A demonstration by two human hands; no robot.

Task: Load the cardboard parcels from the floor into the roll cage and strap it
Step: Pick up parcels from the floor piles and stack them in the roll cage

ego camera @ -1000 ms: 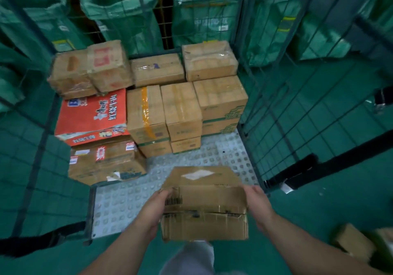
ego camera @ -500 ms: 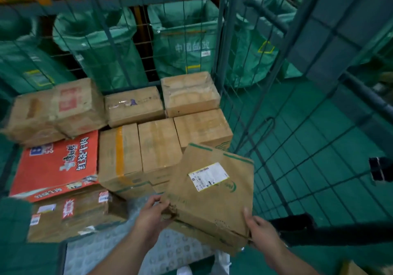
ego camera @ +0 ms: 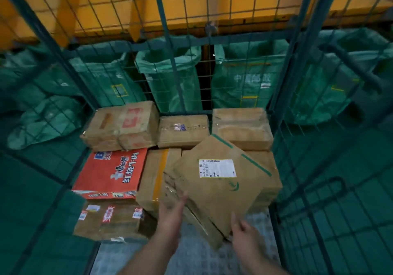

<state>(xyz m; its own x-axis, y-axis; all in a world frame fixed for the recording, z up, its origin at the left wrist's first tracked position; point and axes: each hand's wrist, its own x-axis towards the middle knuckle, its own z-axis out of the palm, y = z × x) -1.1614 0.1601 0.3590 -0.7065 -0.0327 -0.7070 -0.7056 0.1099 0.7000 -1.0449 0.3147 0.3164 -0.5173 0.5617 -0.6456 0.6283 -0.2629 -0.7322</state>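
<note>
Inside, the green wire roll cage [ego camera: 284,72] holds stacked cardboard parcels [ego camera: 182,131] against its back mesh, a red printed box [ego camera: 110,172] among them. One labelled parcel [ego camera: 217,191] lies tilted on the front stack, its near corner overhanging. The left hand [ego camera: 171,213] presses its lower-left side with straight, released fingers [ego camera: 180,200]. The right hand [ego camera: 245,232] touches the near edge with its thumb; whether its fingers grasp underneath cannot be told.
</note>
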